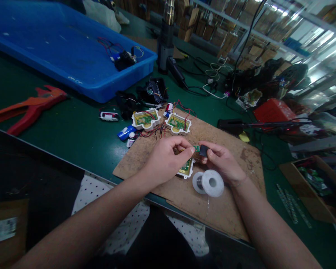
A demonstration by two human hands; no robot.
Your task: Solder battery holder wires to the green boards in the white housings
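Between my two hands is a small green circuit board [196,148] with a black block [203,150] at its right end. My left hand [170,158] pinches the board's left end between thumb and fingers. The fingers of my right hand [222,160] are closed on the black block. Just below my left fingers lies a white housing [187,170] with a green board inside, partly hidden by that hand. A spool of solder wire [211,183] stands by my right wrist. Two more white housings with boards, one left [146,118] and one right [178,123], sit beyond my hands.
Everything rests on a brown board [235,209] on the green table. A blue tray [100,87] stands back left, near orange-red pliers [39,106]. A heat gun [165,48] stands upright behind. Blue battery cells [125,132] lie left; a cardboard box [305,198] holds boards at right.
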